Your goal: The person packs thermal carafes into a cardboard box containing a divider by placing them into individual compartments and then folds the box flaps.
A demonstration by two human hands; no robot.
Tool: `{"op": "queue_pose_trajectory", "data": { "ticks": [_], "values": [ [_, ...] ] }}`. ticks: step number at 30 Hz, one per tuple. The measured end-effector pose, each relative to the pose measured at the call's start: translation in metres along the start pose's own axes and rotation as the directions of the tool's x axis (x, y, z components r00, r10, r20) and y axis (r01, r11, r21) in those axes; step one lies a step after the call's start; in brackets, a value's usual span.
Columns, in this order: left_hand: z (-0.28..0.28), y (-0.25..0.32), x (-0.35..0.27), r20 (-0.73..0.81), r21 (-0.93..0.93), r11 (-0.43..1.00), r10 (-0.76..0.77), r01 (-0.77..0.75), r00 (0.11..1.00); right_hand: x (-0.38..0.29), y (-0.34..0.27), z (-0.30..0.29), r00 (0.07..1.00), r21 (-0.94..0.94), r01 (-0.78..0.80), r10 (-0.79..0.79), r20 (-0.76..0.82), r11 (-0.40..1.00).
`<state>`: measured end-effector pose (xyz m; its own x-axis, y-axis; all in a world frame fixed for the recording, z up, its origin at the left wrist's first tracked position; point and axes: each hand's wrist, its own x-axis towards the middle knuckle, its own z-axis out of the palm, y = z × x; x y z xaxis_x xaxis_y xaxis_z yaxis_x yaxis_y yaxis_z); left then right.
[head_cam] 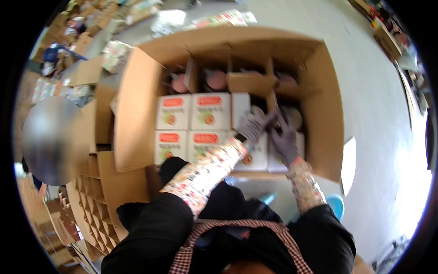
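A large open carton [326,113] stands before me, split by cardboard dividers [252,84]. White printed boxes [209,111] fill much of its near part. Round pinkish items [216,80] sit in the far cells. My left hand [252,126], in a grey glove, reaches over the boxes to an upright divider right of centre. My right hand [285,142], gloved too, meets it there from the right, its fingers by the divider's edge. Roundish pale items [295,118] show in the cells around my fingers. Blur hides whether either hand grips the divider.
At the left stands another carton with a cardboard grid [94,205]; a person with a blurred head [54,140] is beyond it. Printed packaging [219,19] lies past the carton on the grey floor [369,102]. A blue basin [335,205] is near my right forearm.
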<state>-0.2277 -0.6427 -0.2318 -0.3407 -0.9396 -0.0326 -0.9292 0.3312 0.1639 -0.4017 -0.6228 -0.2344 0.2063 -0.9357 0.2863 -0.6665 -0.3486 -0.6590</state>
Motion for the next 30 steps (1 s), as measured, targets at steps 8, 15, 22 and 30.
{"op": "queue_pose_trajectory", "data": {
  "ticks": [8, 15, 22, 30],
  "values": [
    [-0.042, -0.002, -0.001, 0.212, -0.051, 0.995, 0.092, -0.083, 0.973, 0.009, -0.03, -0.034, 0.989, -0.407, 0.043, 0.017, 0.145, 0.912],
    [-0.009, -0.036, -0.009, 0.231, -0.039, 0.998, -0.035, 0.045, 0.972, 0.024, -0.109, -0.027, 0.929, -0.156, 0.128, -0.063, 0.364, 0.979],
    [-0.003, -0.082, 0.02, 0.192, -0.268, 0.962, 0.01, 0.043, 0.981, 0.025, -0.018, 0.087, 0.996, 0.037, 0.036, -0.039, 0.082, 0.999],
    [-0.116, -0.117, 0.043, -0.506, -0.523, 0.846, -0.211, -0.104, 0.836, 0.018, -0.043, 0.092, 0.983, -0.243, 0.078, -0.034, 0.182, 0.967]
  ]
}}
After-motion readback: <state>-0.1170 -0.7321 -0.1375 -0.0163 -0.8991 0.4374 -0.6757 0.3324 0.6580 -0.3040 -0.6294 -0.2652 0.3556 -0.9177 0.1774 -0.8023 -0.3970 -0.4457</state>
